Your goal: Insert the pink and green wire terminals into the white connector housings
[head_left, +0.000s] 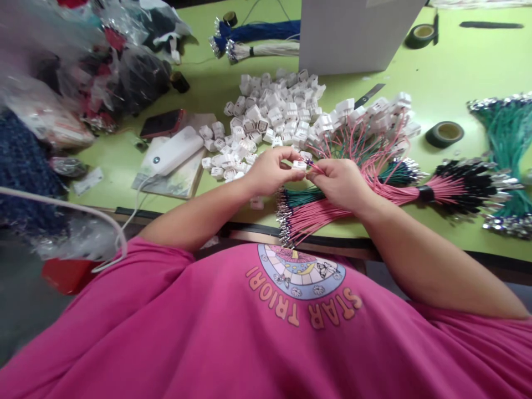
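Between the thumb and fingers of my left hand (pixel 272 170) is a small white plastic connector housing (pixel 299 165). My right hand (pixel 341 182) is closed on a pink wire (pixel 316 167), its end close against the housing; whether it sits inside I cannot tell. Under and beside my right hand lies a bundle of pink wires (pixel 320 217) with metal terminals at the near-left end, some green wires among them. Behind my hands spreads a pile of loose white connector housings (pixel 270 113). More housings with pink wires attached (pixel 394 113) lie to the right.
A white power bank (pixel 178 151) with a cable lies on a booklet (pixel 166 185), near a phone (pixel 163 123). Black tape rolls (pixel 444 134), a blade (pixel 369 95), green wire bundles (pixel 509 144) and a grey box (pixel 343 36) are around. Plastic bags (pixel 137 77) crowd the left.
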`<state>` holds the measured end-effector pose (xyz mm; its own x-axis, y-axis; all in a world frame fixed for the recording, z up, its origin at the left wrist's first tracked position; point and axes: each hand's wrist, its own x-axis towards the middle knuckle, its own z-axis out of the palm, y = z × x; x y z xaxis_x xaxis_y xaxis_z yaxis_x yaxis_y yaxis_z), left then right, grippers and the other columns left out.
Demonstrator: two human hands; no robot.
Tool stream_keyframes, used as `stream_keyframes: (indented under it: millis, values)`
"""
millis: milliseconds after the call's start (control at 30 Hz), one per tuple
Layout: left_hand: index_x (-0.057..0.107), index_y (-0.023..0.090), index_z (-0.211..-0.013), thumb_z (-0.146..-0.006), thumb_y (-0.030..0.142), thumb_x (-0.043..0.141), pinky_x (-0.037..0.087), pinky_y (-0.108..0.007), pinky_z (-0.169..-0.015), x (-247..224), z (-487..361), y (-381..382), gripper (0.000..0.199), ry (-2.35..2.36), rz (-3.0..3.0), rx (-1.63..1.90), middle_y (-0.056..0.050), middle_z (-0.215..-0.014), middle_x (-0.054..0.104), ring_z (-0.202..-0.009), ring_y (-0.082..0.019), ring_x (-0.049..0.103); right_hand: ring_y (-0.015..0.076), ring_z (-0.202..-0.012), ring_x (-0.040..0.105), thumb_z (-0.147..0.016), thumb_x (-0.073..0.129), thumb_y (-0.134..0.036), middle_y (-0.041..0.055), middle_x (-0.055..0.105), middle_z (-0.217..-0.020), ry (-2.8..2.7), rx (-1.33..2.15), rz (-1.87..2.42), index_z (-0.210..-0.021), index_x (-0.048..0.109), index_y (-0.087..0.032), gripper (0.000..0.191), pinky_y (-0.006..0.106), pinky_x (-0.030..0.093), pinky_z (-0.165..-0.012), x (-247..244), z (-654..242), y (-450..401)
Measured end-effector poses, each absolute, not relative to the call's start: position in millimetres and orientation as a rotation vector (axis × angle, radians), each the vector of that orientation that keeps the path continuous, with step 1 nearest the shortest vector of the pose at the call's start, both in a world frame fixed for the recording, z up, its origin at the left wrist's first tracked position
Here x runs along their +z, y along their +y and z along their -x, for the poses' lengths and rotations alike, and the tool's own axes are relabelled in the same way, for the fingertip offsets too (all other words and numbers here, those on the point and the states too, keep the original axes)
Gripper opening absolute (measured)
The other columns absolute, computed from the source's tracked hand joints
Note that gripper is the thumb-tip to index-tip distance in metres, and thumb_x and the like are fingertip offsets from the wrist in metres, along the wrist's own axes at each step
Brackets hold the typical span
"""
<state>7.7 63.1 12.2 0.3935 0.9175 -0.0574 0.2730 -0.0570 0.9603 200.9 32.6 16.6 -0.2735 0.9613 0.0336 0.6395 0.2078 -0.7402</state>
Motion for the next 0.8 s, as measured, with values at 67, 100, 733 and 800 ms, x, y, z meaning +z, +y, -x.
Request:
stream_keyframes:
  millis: [67, 100, 733, 800]
  values:
    - [0.069, 0.011, -0.091, -0.067, 0.013, 0.081, 0.053, -0.026, -0.071, 23, -6, 78, 0.027, 1.088, -1.696, 0.74, -0.005, -0.091, 0.07, -0.077, -0.013, 0.067, 0.0133, -0.062, 0.048, -0.089, 0.052, -0.03, 0.0011, 0.055, -0.062, -2.054, 0.686, 1.462, -0.071, 0.065, -0.016, 0.026, 0.028, 0.035, -0.063, 15, -204, 34]
    - [0.07, 0.011, -0.093, -0.068, 0.012, 0.081, 0.053, -0.027, -0.073, 27, -6, 87, 0.027, 1.095, -1.755, 0.737, -0.006, -0.092, 0.07, -0.079, -0.014, 0.067, 0.0151, -0.066, 0.051, -0.091, 0.05, -0.029, 0.0036, 0.06, -0.068, -2.078, 0.562, 1.449, -0.076, 0.067, -0.016, 0.027, 0.029, 0.038, -0.066, 13, -206, 34]
    - [0.059, 0.015, -0.101, -0.085, 0.013, 0.069, 0.05, -0.032, -0.084, 27, -68, 171, 0.019, 0.901, -2.515, 0.668, -0.008, -0.112, 0.055, -0.084, -0.013, 0.058, 0.017, -0.07, 0.058, -0.086, 0.055, -0.02, 0.0068, 0.071, -0.079, -2.669, 0.794, 1.258, -0.079, 0.075, -0.016, 0.022, 0.03, 0.039, -0.068, 8, -190, 35]
    - [0.061, 0.012, -0.107, -0.084, 0.012, 0.069, 0.049, -0.032, -0.083, 27, -66, 171, 0.023, 0.827, -2.494, 0.64, -0.009, -0.114, 0.053, -0.091, -0.016, 0.06, 0.0136, -0.062, 0.052, -0.081, 0.061, -0.021, 0.0016, 0.066, -0.065, -2.512, 0.977, 1.256, -0.068, 0.071, -0.017, 0.017, 0.029, 0.036, -0.064, 6, -195, 38]
